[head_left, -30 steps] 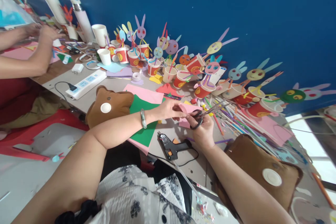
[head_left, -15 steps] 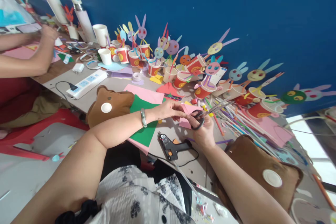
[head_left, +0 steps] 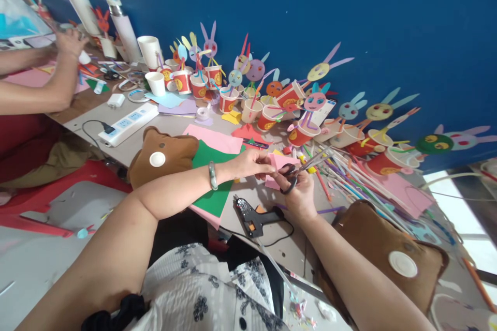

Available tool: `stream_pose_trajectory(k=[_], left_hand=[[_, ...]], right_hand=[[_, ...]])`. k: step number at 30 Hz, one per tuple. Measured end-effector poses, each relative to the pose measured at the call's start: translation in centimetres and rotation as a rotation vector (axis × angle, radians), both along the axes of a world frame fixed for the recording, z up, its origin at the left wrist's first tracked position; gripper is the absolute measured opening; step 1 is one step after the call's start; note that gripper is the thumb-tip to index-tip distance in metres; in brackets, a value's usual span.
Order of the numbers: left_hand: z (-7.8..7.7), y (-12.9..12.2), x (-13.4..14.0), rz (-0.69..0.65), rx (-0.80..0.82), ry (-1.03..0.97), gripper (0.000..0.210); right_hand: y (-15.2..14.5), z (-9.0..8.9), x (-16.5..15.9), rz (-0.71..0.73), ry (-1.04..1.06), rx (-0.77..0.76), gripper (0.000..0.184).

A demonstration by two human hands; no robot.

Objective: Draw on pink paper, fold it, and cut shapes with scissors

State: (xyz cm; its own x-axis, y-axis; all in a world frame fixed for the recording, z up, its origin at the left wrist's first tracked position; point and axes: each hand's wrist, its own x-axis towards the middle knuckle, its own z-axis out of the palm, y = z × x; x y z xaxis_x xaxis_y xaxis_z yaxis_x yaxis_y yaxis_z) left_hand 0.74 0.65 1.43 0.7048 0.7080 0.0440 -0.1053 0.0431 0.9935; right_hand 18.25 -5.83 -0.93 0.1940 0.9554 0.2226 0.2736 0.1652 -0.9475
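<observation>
My right hand (head_left: 301, 197) has its fingers through the black handles of a pair of scissors (head_left: 319, 158), whose metal blades point away to the upper right. Close beside the handles, my left hand (head_left: 254, 164) is closed in a pinch. Whatever lies between its fingertips is too small to make out. Pink paper (head_left: 286, 160) shows just behind the fingers of both hands. Below them a black glue gun (head_left: 252, 217) rests on the table, its nozzle toward the upper left. Green paper (head_left: 213, 191) lies under my left forearm.
Paper cups with rabbit-faced figures (head_left: 305, 132) line the blue wall. Coloured pipe cleaners (head_left: 357, 178) spread to the right. Brown cushions (head_left: 388, 248) lie on both sides. A white power strip (head_left: 130, 124) sits left, near another person's hand (head_left: 72, 41).
The scissors' handles have turned slightly and shifted a little left in my right hand. My left hand stays nearly in place. At far left, the other person's fingers have spread.
</observation>
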Motion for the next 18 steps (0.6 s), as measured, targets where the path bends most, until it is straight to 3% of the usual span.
stream_pose_trajectory(k=[7,18], left_hand=[[0.6,0.05,0.03,0.063,0.011,0.019,0.026],[0.9,0.18,-0.21,0.174,-0.025,0.026,0.026]], right_hand=[[-0.03,-0.04,0.15,0.072,-0.009,-0.019,0.03],[-0.1,0.9,-0.32,0.034,-0.019,-0.001,0.034]])
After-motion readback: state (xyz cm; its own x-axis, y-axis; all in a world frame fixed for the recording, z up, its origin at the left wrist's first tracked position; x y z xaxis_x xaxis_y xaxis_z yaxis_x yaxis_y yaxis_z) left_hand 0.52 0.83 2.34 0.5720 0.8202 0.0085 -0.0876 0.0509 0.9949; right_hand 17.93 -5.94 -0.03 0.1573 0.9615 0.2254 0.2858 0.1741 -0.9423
